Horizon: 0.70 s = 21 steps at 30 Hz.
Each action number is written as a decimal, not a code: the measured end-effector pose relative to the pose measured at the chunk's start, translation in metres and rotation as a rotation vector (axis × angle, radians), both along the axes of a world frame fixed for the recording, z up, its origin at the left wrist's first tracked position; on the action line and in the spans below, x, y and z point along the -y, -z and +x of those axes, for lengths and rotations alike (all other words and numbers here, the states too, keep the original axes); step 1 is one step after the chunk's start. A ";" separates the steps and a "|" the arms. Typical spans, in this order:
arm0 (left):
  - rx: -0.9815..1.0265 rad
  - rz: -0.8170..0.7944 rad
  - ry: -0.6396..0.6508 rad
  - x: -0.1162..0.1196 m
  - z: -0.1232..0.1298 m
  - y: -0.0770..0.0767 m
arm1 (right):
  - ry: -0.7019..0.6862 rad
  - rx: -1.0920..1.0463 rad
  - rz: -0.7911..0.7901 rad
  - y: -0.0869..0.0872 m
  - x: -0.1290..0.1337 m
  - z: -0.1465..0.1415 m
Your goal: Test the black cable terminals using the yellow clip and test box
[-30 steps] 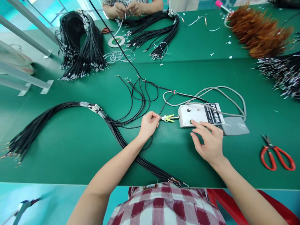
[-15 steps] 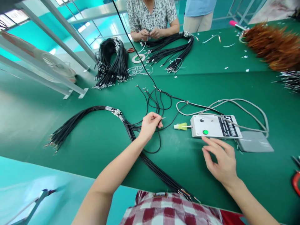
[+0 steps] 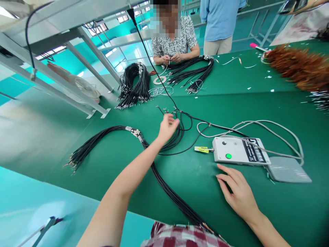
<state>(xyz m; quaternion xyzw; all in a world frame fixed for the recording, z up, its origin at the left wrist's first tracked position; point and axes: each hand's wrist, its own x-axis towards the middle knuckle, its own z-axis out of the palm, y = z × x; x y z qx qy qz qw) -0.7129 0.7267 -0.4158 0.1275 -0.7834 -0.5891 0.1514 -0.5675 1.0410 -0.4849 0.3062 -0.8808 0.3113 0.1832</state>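
Note:
My left hand (image 3: 168,127) is over the loose loops of black cable (image 3: 183,123), its fingers curled and apart with nothing visible between them. My right hand (image 3: 238,192) hovers open just below a white control box (image 3: 240,150) with a green button, touching nothing. A yellow-green tip (image 3: 202,149) sticks out from the box's left side. The bundle of black cables (image 3: 167,181), bound near its bend with a whitish tie, passes under my left forearm and runs down to the table's front edge.
A grey foot pedal (image 3: 289,169) adjoins the box, with grey cord looped behind. Across the green table (image 3: 231,106), a person (image 3: 177,44) handles a thin white piece beside cable bundles (image 3: 135,84). Brown feathery material (image 3: 295,68) lies at right; a metal frame (image 3: 87,72) stands left.
My left hand has opened, and the thin piece that was between its fingertips no longer shows. My right hand has moved slightly left and away from the box. The view has tilted up.

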 end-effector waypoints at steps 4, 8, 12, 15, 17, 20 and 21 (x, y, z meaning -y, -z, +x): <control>-0.080 -0.792 0.616 -0.019 0.078 0.034 | -0.015 0.002 0.013 0.000 0.003 -0.001; 0.066 -1.146 0.578 -0.013 0.103 0.046 | -0.031 0.011 0.034 0.000 0.005 -0.003; -0.026 -1.030 0.506 -0.001 0.092 0.043 | -0.027 -0.004 0.035 0.001 0.003 -0.002; -0.093 -0.673 0.195 0.015 0.082 0.039 | -0.016 -0.010 0.027 0.001 0.001 -0.001; -0.057 -0.521 -0.035 0.029 0.072 0.040 | -0.013 -0.011 0.023 0.002 0.001 -0.001; 0.019 -0.512 -0.144 0.047 0.052 0.048 | -0.021 -0.005 0.029 0.003 0.002 -0.003; 0.047 -0.527 -0.139 0.050 0.047 0.050 | -0.024 -0.002 0.032 0.004 0.002 -0.003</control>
